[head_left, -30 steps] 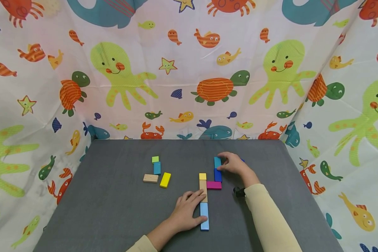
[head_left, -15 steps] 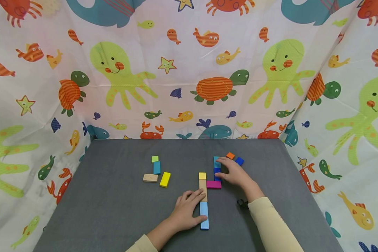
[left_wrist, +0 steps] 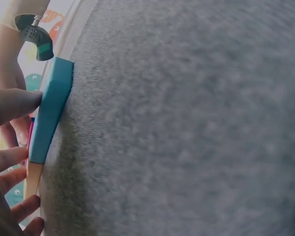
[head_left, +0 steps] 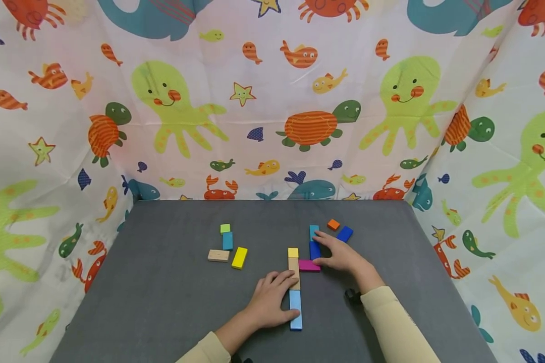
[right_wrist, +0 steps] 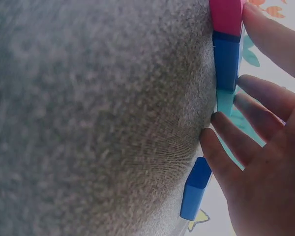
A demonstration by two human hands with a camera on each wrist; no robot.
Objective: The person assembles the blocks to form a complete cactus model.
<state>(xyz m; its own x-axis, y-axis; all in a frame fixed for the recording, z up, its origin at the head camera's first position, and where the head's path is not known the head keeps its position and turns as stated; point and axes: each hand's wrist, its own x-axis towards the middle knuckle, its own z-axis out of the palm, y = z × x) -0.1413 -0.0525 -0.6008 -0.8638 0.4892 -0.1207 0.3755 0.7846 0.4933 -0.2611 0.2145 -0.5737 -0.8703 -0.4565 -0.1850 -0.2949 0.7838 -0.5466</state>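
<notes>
Several blocks lie joined on the table in the head view. A light blue block (head_left: 295, 310) sits nearest, then a natural wood block (head_left: 293, 267) and a small yellow block (head_left: 292, 252). From the wood one a magenta block (head_left: 310, 265) extends right, with a dark blue block (head_left: 315, 250) and a teal block (head_left: 314, 232) above. My left hand (head_left: 269, 301) rests its thumb on the light blue block and its fairly straight fingers on the wood block. My right hand (head_left: 342, 256) has relaxed fingers touching the teal and dark blue blocks, its thumb at the magenta one.
Right of the row lie loose orange (head_left: 333, 225) and blue (head_left: 344, 234) blocks. Further left are a lime block (head_left: 225, 228), another teal block (head_left: 227, 241), a wood block (head_left: 218, 255) and a tilted yellow block (head_left: 239, 257). A patterned curtain (head_left: 263, 75) surrounds the grey table (head_left: 163, 302).
My right hand has released its pinch on the teal block and shifted slightly down, uncovering the loose orange and blue blocks. My left hand stays in place.
</notes>
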